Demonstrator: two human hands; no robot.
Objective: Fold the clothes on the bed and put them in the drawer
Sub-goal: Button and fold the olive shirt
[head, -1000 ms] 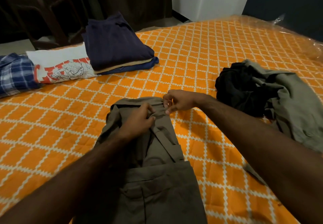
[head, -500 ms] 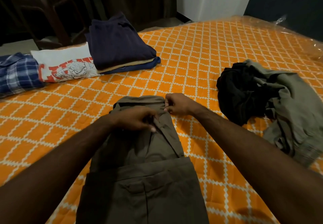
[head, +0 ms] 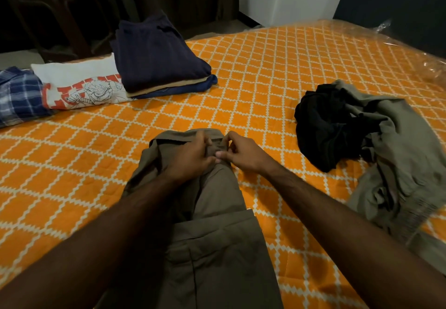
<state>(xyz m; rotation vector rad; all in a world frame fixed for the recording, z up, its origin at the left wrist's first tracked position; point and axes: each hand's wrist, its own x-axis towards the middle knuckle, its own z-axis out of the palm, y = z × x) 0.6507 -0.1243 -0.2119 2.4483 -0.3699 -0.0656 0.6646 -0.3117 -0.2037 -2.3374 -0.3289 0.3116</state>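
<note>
Nothing legible is showing anywhere: the white t-shirt (head: 79, 84) is carrying red block lettering above a line drawing, but it is staying unreadable.

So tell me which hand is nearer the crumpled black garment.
The right hand. It pinches the olive trousers at their far end, on the side facing the black garment. The left hand grips the same end, farther from it.
</note>
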